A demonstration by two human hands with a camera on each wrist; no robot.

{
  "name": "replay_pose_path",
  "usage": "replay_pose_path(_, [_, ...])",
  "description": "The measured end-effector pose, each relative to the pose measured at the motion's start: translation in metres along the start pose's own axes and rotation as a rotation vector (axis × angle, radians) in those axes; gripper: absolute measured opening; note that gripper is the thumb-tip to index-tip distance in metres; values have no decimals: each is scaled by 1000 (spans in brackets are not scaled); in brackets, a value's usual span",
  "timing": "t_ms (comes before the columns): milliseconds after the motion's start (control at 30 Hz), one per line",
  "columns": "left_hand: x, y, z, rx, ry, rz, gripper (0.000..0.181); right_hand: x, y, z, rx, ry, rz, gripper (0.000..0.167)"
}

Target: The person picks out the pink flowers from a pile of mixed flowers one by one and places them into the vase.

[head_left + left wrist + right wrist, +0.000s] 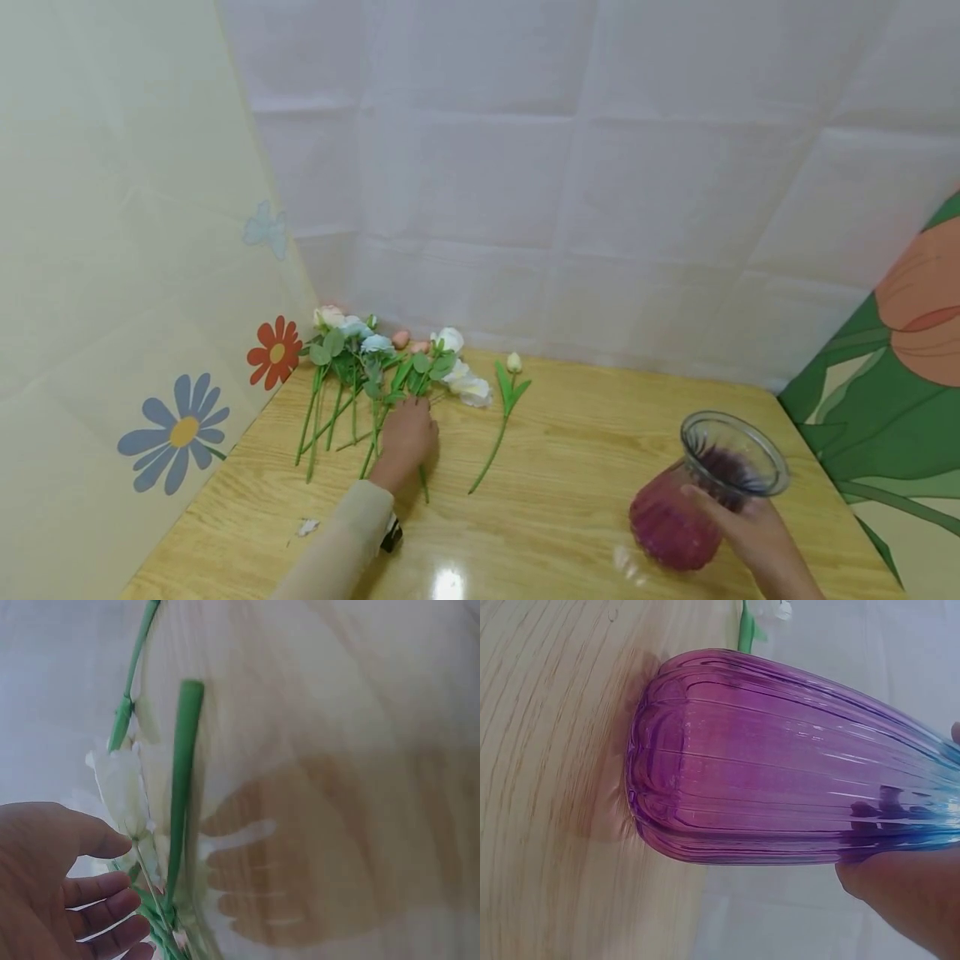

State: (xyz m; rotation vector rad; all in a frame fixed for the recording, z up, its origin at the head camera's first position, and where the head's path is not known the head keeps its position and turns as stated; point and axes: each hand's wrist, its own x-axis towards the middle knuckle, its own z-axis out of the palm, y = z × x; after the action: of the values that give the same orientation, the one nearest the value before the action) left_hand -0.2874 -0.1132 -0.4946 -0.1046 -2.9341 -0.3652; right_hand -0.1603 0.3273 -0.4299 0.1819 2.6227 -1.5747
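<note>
In the head view my left hand [408, 437] reaches over the stems of several artificial flowers. The left wrist view shows this hand [75, 877] with its thumb and fingers apart, close beside a white flower [120, 791] and green stems [182, 780]; I cannot tell whether it touches them. At the right, my right hand [750, 529] grips the neck of a ribbed glass vase [675, 517], purple-pink below and bluish at the rim. Seen from the right wrist, the vase [742, 765] has its base at the wooden tabletop, with the thumb [907, 892] against its neck.
A single white tulip [500, 425] lies apart, right of the bunch with pale blue roses [377, 343] and white blooms [472, 387]. A small white scrap [307, 527] lies on the wooden table [570, 475]. Cloth walls [480, 167] stand behind and at both sides.
</note>
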Motion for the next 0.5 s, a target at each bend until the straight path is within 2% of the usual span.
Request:
replay_pose_path(167, [0,-8,-1,45,2,-47,37,-1,0,4,30,36,-50,70])
replay_pose_path(300, [-1,-14,-1,95,-5,-80,39,-2,0,6,27,25,-29,73])
replay_pose_path(400, [-2,-17,0,92,0,-95,34,-2,0,7,32,7,-24,72])
replay_pose_path(500, [-3,-19,1,85,15,-91,28,-3,0,9,27,14,-57,67])
